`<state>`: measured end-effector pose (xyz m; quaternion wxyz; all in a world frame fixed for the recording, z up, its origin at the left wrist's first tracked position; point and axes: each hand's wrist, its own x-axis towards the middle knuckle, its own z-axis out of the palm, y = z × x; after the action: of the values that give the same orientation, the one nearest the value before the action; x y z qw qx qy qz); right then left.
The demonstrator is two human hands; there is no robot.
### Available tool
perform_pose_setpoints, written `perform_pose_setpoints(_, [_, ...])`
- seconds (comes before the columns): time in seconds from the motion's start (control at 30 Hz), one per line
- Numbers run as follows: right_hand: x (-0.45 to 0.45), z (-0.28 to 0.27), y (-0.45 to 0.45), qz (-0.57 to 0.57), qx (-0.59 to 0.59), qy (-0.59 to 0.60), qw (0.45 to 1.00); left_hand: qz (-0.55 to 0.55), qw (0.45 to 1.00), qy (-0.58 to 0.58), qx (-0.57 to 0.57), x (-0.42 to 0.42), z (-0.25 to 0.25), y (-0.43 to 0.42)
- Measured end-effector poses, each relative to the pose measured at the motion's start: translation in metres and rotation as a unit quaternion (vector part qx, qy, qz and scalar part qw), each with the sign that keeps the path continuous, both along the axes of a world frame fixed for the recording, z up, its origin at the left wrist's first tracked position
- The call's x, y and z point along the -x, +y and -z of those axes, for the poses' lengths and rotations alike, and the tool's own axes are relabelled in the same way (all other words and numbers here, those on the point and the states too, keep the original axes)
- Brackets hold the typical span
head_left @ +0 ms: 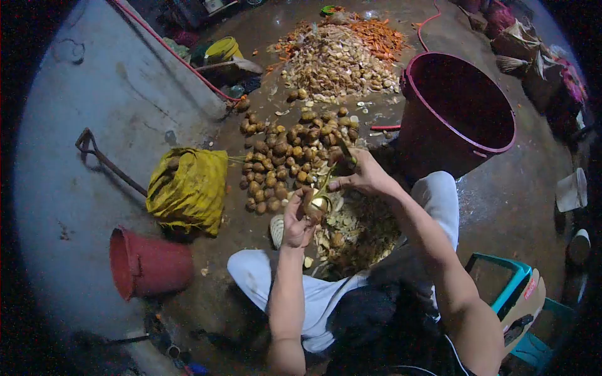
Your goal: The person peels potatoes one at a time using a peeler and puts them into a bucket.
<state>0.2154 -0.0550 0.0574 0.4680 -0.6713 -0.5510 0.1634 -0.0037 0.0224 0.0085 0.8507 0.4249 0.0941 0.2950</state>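
Cupped in my left hand (pixel 298 219) is a round, brown-skinned root vegetable (pixel 318 203), its pale flesh bare on top. My right hand (pixel 362 172) is closed on a slim dark tool that looks like a knife (pixel 344 149), just above and right of the vegetable. A thin greenish strip (pixel 325 180) runs between the hands; whether it is peel or part of the tool I cannot tell. Many unpeeled roots (pixel 282 153) lie heaped on the floor beyond my hands. Below them, between my legs, spreads a pile of peelings (pixel 354 229).
A large maroon tub (pixel 433 131) stands at the right. To the left are a yellow sack (pixel 188 194), a red bucket (pixel 153 263) and a long-handled tool (pixel 113 164). Farther off lies a pale heap (pixel 338 62) beside orange pieces (pixel 379 39). A teal stool (pixel 501 276) is at lower right.
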Motion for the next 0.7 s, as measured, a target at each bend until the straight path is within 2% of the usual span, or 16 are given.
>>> perform_pose_setpoints(0.1, [-0.010, 0.001, -0.007, 0.027, -0.029, 0.070, 0.997, -0.012, 0.998, 0.033, 0.057, 0.002, 0.000, -0.007])
perform_pose_setpoints(0.17, [-0.028, 0.022, -0.002, 0.045, 0.003, 0.066, 0.997, -0.009, 0.998, 0.012, 0.064, 0.004, 0.006, -0.006])
perform_pose_setpoints(0.2, [-0.028, 0.019, -0.001, 0.041, 0.003, 0.110, 0.993, -0.004, 0.997, -0.028, 0.067, 0.003, 0.002, -0.008])
perform_pose_setpoints(0.27, [-0.023, 0.018, -0.004, 0.010, -0.048, 0.096, 0.994, -0.012, 0.997, -0.062, 0.048, 0.003, 0.004, -0.007])
perform_pose_setpoints(0.3, [-0.015, 0.014, -0.003, -0.010, -0.098, 0.035, 0.995, -0.012, 0.997, -0.063, 0.049, 0.004, 0.005, -0.004])
perform_pose_setpoints(0.37, [0.004, -0.017, -0.014, -0.027, -0.057, 0.012, 0.998, -0.019, 0.999, -0.007, 0.045, 0.008, 0.010, 0.001])
perform_pose_setpoints(0.4, [0.003, -0.004, -0.011, 0.013, -0.088, 0.021, 0.996, -0.022, 0.999, 0.012, 0.036, 0.010, 0.013, 0.003])
perform_pose_setpoints(0.43, [-0.004, 0.003, -0.009, 0.072, -0.093, -0.040, 0.992, -0.024, 0.999, 0.014, 0.037, 0.009, 0.018, 0.002])
perform_pose_setpoints(0.47, [-0.026, 0.030, -0.001, 0.091, -0.053, -0.005, 0.994, -0.047, 0.997, -0.023, 0.061, 0.005, 0.022, -0.001])
perform_pose_setpoints(0.53, [-0.032, 0.016, -0.004, 0.056, -0.030, 0.199, 0.978, -0.035, 0.989, -0.100, 0.101, 0.000, 0.014, -0.005])
perform_pose_setpoints(0.57, [-0.026, 0.012, -0.004, 0.058, -0.035, 0.197, 0.978, -0.032, 0.990, -0.102, 0.096, 0.001, 0.007, -0.002])
perform_pose_setpoints(0.63, [-0.005, 0.000, -0.007, 0.013, -0.118, 0.032, 0.992, -0.010, 0.995, -0.042, 0.085, 0.006, 0.000, -0.002])
perform_pose_setpoints(0.7, [0.012, -0.016, -0.013, 0.001, -0.075, 0.024, 0.997, -0.015, 0.998, -0.032, 0.058, 0.005, 0.009, 0.001])
